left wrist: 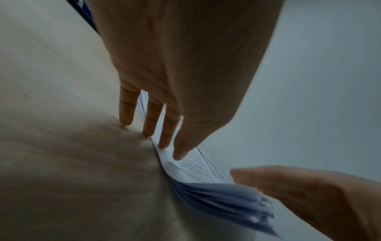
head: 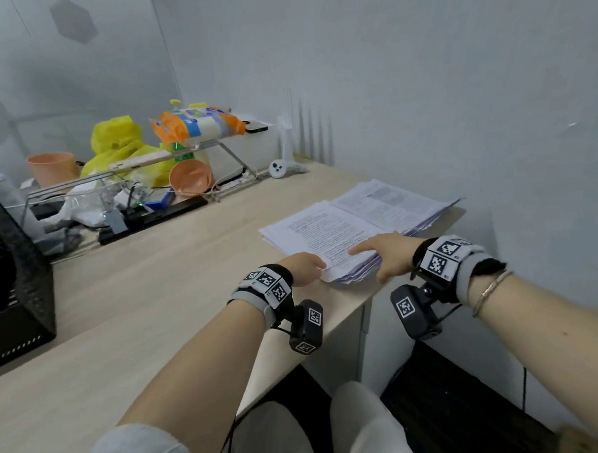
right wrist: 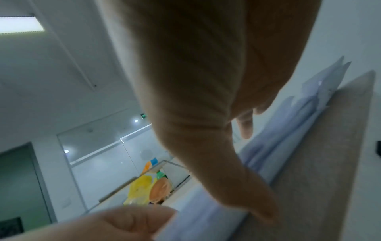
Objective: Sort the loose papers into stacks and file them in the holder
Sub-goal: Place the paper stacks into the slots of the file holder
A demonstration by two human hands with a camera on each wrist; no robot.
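Both hands' fingers lie straight and relaxed: left hand (head: 304,267) touching the paper stack (head: 329,240), right hand (head: 384,253) resting on it.

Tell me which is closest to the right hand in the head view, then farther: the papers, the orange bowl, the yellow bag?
1. Papers: touching the right hand.
2. Orange bowl: far left, under the shelf.
3. Yellow bag: farther left, behind the bowl.

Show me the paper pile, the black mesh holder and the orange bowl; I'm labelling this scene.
paper pile (head: 328,232), head view, top printed sheet.
black mesh holder (head: 25,272), head view, side wall.
orange bowl (head: 190,178), head view, inner surface.
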